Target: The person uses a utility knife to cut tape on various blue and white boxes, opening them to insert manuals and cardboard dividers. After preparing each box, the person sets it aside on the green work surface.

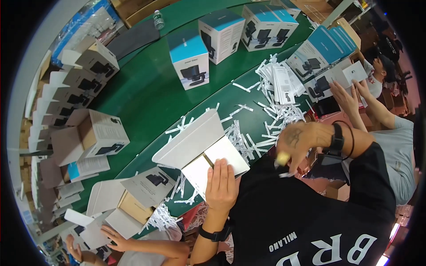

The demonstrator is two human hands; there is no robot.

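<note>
A white carton [212,167] stands in front of me, with its long lid flap [191,139] raised and its smaller flaps folded inward over the opening. My left hand [220,186] lies flat on those flaps, fingers stretched out and the thumb near the carton's side. Off to the right, my right hand [298,141] is lifted away from the carton and smeared by motion. Its fingers are curled, and a small yellowish thing with a white strip below shows at their tips. What that is cannot be made out.
White paper strips [284,113] litter the green table [146,102]. Closed blue-topped cartons [188,60] stand at the back, near a clear bottle [158,20]. Open cartons [100,133] line the left. Other people's hands handle cartons at right [348,95] and lower left [113,239].
</note>
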